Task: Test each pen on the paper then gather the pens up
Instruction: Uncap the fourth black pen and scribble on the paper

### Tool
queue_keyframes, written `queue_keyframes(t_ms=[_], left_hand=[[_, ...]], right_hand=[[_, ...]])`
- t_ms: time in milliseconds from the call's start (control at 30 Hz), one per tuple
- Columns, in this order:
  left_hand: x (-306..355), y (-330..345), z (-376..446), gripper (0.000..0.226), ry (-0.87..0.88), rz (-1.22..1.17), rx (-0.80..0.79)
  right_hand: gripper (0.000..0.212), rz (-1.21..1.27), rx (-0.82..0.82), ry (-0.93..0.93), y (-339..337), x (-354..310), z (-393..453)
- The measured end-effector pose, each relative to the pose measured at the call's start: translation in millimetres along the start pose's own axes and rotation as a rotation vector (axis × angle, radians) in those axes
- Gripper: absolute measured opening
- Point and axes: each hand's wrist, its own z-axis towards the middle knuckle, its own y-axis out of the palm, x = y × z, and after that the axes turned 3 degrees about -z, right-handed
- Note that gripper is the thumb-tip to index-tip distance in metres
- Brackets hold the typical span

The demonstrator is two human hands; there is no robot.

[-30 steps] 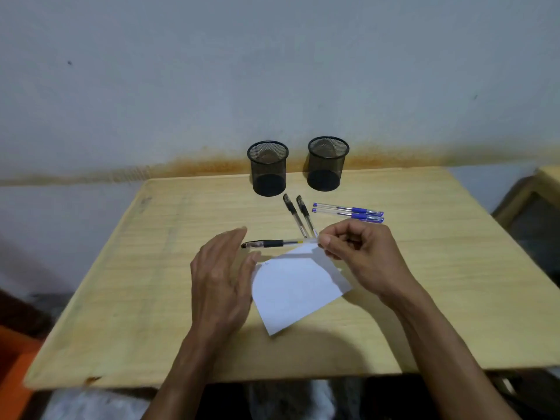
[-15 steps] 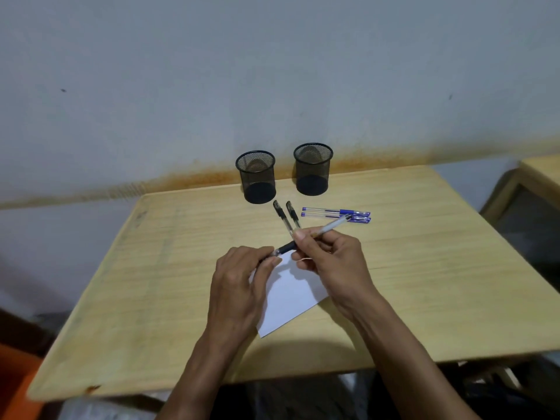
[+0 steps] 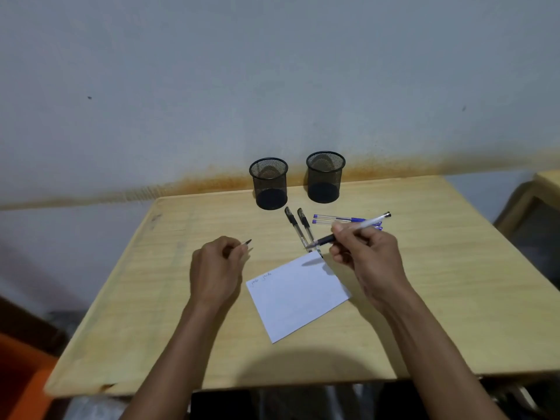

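Observation:
A white paper (image 3: 298,298) lies on the wooden table (image 3: 424,283), with two small scribbles near its upper left corner. My right hand (image 3: 365,256) holds an uncapped black-grip pen (image 3: 351,230) above the paper's far corner, its tip pointing left. My left hand (image 3: 216,268) is closed around the pen's black cap (image 3: 247,242), left of the paper. Two black capped pens (image 3: 298,228) lie side by side beyond the paper. Two blue pens (image 3: 336,220) lie to their right, partly behind the held pen.
Two black mesh pen cups (image 3: 269,183) (image 3: 325,176) stand at the table's far edge against the wall. Another wooden table (image 3: 548,183) shows at the far right. Something orange (image 3: 18,377) sits low at the left.
My hands picked the pen up off the table and pulled it apart: the cap moved left in my left hand, the pen rose to the right. The paper is now uncovered.

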Motion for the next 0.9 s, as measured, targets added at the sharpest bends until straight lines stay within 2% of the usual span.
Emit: queue_keyframes(t_ms=[200, 400, 467, 567, 667, 767, 833, 900], left_hand=[[5, 31, 30, 0.017, 0.077, 0.163, -0.101], [1, 43, 35, 0.023, -0.001, 0.275, -0.129], [-1, 42, 34, 0.029, 0.001, 0.254, -0.123], [3, 32, 21, 0.039, 0.006, 0.009, -0.077], [1, 15, -12, 0.034, 0.154, -0.078, -0.050], [-15, 3, -40, 0.034, 0.306, -0.014, -0.136], [-28, 1, -47, 0.044, 0.389, 0.110, -0.222], [-36, 1, -48, 0.058, 0.400, 0.242, -0.312]], right_hand=[[0.020, -0.084, 0.007, -0.008, 2, 6, -12], [0.022, -0.147, 0.016, -0.032, -1, 3, -14], [0.022, -0.143, 0.011, -0.035, 1, 3, -14], [0.025, -0.092, 0.009, -0.019, 5, 5, -15], [0.023, 0.016, -0.012, -0.005, 13, 6, -16], [0.015, -0.070, -0.074, -0.044, 27, 10, -15], [0.020, -0.172, -0.117, -0.087, 39, 17, -10], [0.016, -0.256, -0.170, -0.106, 50, 23, -4]])
